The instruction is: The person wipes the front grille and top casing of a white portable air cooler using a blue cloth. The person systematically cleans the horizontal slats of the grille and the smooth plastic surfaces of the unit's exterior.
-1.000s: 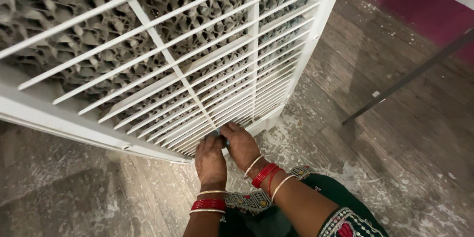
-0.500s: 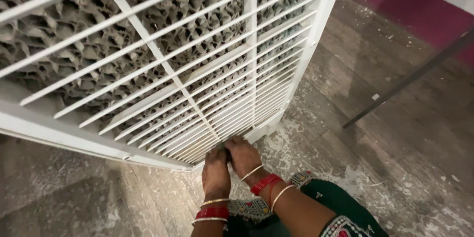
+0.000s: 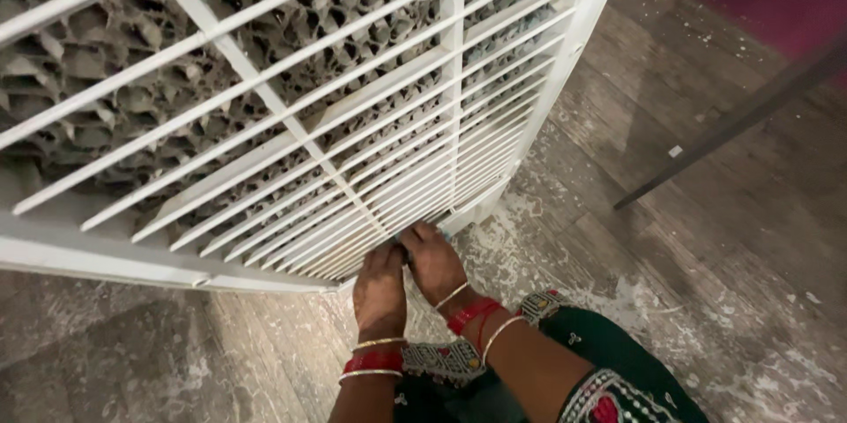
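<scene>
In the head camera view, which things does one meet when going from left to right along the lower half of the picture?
White plastic louvred grille panel of the cooler → left hand → right hand → dusty grey wooden floor, crossed by a dark slanted metal bar.

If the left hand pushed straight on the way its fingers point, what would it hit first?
Most likely the white grille: the left hand already has its fingertips at the lowest slats, with grey honeycomb pad behind them.
</scene>
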